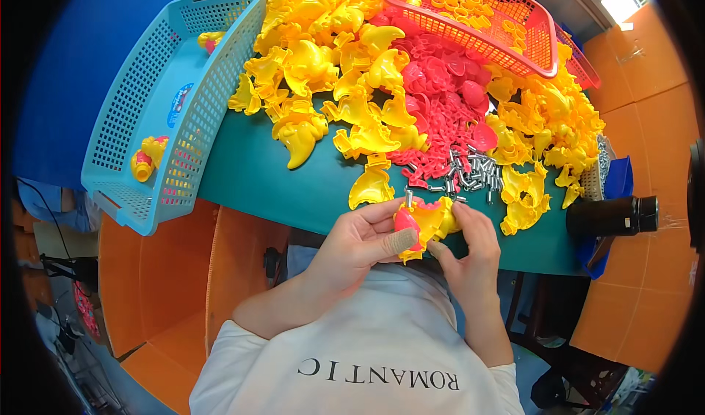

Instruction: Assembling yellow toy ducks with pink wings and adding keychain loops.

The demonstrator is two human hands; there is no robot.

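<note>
Just in front of my body, at the table's near edge, both hands hold one yellow plastic shell (438, 223) with pink pieces set in it. My left hand (351, 242) grips its left side, the covered thumb pressing near a rounded pink piece (405, 220). A small metal cylinder (409, 196) stands up at the shell's upper left, by my left fingertips. My right hand (474, 250) pinches the right side between thumb and fingers. Beyond the hands lie a loose yellow shell (371, 185) and a heap of small metal cylinders (481, 171).
Yellow shells (308, 66) and pink parts (444, 107) cover much of the green table (242, 187). At left stands a light-blue basket (209, 132) holding a few yellow-and-pink pieces. A red basket (540, 48) with yellow rings sits behind. A black bottle (609, 216) lies at right.
</note>
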